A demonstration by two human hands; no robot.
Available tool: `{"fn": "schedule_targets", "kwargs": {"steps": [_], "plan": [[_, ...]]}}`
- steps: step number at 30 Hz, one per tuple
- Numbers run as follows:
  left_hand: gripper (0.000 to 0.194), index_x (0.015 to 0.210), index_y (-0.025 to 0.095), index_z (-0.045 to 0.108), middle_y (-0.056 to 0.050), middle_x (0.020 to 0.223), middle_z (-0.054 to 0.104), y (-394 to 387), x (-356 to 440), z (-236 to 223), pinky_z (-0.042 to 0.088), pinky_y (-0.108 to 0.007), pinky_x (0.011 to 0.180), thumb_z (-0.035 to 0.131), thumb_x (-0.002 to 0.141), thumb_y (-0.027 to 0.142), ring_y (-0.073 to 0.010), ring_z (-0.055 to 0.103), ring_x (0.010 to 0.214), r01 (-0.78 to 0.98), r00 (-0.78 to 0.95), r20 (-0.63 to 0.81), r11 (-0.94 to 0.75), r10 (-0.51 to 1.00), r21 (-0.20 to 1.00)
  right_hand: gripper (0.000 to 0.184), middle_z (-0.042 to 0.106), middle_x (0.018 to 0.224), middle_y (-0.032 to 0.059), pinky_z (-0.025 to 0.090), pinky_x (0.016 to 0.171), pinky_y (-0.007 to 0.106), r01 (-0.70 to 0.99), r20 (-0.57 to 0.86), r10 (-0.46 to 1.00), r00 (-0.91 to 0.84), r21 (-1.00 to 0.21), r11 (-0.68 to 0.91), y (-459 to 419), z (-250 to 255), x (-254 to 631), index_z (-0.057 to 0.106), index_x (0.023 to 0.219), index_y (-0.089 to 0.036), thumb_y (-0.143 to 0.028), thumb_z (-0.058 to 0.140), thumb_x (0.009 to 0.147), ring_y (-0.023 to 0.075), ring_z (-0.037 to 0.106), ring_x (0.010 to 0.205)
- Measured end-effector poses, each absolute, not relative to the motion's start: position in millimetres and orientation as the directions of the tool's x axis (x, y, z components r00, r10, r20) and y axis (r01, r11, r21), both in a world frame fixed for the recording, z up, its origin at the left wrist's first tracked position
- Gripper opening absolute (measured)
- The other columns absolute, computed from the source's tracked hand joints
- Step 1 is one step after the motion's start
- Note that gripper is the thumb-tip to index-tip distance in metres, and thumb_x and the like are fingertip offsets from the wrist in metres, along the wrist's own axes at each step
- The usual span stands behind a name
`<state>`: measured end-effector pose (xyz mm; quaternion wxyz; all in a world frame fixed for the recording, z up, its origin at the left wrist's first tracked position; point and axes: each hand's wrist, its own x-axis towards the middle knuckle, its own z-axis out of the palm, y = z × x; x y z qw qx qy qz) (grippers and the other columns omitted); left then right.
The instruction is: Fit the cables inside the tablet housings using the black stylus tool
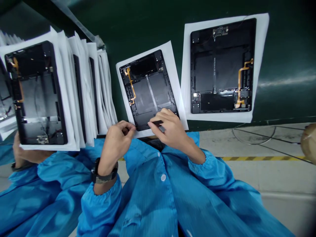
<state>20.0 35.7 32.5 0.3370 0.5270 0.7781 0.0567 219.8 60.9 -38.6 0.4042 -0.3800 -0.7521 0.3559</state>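
Observation:
In front of me an opened black tablet housing (pixel 144 95) lies tilted on a white foam sheet (pixel 174 72), with an orange ribbon cable (pixel 131 85) along its left side. My left hand (pixel 118 140) is closed, its fingertips pinched at the housing's lower left corner; what they grip, if anything, is hidden. Over the lower right part of the housing is my right hand (pixel 170 128). Its fingers are closed around a small dark flat piece (pixel 157 122), whose kind I cannot make out.
A second opened tablet housing (pixel 228 65) lies on white foam to the right. At the left stands a row of housings (pixel 37 95) interleaved with foam sheets (pixel 105 89). Beside me, a co-worker's hand (pixel 29 153) is partly hidden below that row. The table (pixel 148 23) is dark green.

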Motion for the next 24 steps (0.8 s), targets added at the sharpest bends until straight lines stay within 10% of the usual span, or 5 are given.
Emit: {"fn": "schedule_targets", "kwargs": {"steps": [24], "plan": [[0.014, 0.076, 0.024, 0.06, -0.004, 0.077, 0.067, 31.5, 46.9, 29.1, 0.032, -0.033, 0.064, 0.06, 0.086, 0.033, -0.0228, 0.059, 0.07, 0.937, -0.293, -0.319, 0.338, 0.901, 0.092, 0.023, 0.067, 0.081, 0.0043, 0.043, 0.08, 0.038, 0.268, 0.361, 0.848, -0.387, -0.837, 0.478, 60.3, -42.4, 223.2, 0.064, 0.089, -0.019, -0.028, 0.053, 0.106, 0.0211, 0.053, 0.082]]}}
